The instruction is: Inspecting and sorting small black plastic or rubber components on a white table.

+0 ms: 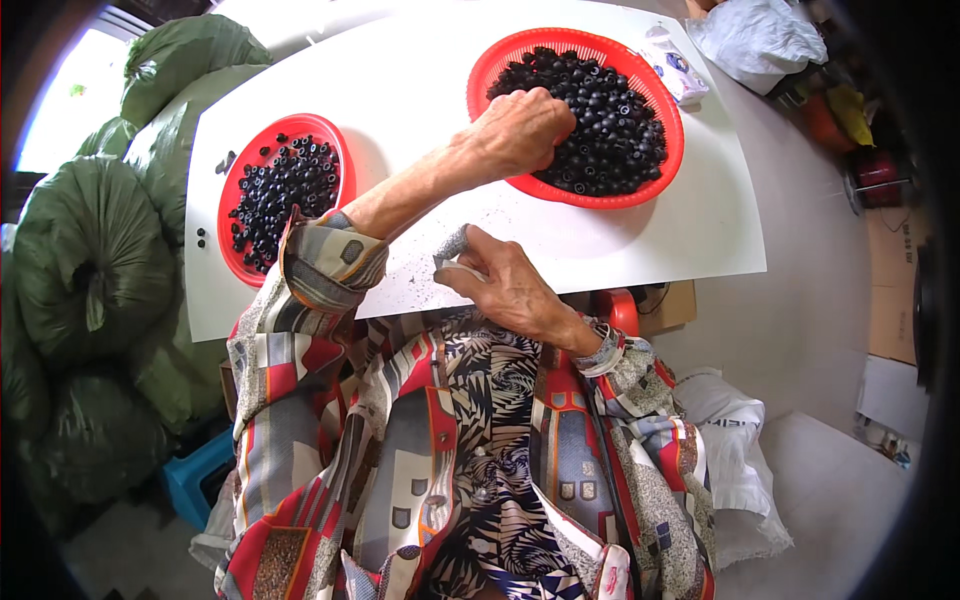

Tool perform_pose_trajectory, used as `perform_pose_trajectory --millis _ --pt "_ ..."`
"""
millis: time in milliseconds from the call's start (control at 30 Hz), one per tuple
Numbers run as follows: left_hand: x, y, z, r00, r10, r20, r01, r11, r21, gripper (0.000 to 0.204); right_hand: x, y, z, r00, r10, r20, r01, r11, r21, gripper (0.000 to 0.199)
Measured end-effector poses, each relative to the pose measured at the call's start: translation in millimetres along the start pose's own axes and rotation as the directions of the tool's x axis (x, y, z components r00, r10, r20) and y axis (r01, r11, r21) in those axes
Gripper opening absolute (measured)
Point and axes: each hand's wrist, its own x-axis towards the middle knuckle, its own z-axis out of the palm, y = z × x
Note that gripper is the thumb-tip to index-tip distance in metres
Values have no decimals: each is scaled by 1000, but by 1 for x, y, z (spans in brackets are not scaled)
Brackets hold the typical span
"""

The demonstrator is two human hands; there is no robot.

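Note:
My left hand [520, 130] reaches across the white table [420, 90] into the large red basket [668, 165] at the right. Its fingers are curled down into the heap of small black ring-shaped pieces [610, 120]. My right hand [505, 290] rests at the table's near edge. It pinches a small grey object [452, 246] between thumb and fingers. A smaller red basket [232, 200] on the table's left holds a thinner layer of the same black pieces [285, 185].
Full green sacks [80, 260] are stacked along the left. A white plastic bag [755, 35] and a small wrapped packet [675, 65] lie at the far right of the table. Loose black pieces [202, 237] lie by the left edge. A blue stool [200, 478] stands lower left.

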Motion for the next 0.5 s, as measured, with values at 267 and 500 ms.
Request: perform_pose_trajectory --millis 267,500 --pt "-6 -3 2 1000 -12 27 15 994 -109 20 0 3 2 999 31 33 -30 999 -32 26" --pt "-62 0 -33 977 -189 -100 63 701 -710 17 2 13 10 997 -73 -17 74 996 41 23"
